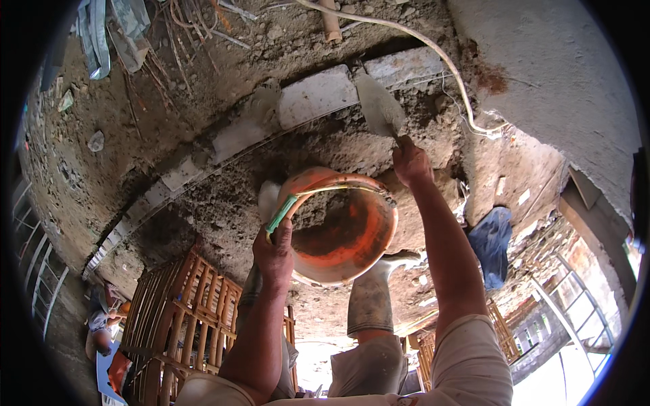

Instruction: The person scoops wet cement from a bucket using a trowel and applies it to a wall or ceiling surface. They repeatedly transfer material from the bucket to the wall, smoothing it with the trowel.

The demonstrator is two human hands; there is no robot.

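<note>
My left hand [274,250] grips an orange bucket [345,257] at its rim and handle, which has a green wrap. The bucket is tilted toward me, with dark grey residue inside. My right hand [411,162] holds a trowel [379,105] by its handle, the blade resting at or just over a row of pale blocks [315,95]. Grey mortar shows on the row left of the trowel. A thin line runs along the blocks' near side. My boots and legs are below the bucket.
Bamboo crates [176,318] stand lower left, with another person [101,325] beyond. Rubble, rusty bars and metal strips [98,40] lie upper left. A pale hose [447,61] curves beside a concrete slab [555,81]. Blue cloth [493,247] lies right; metal frames stand at both sides.
</note>
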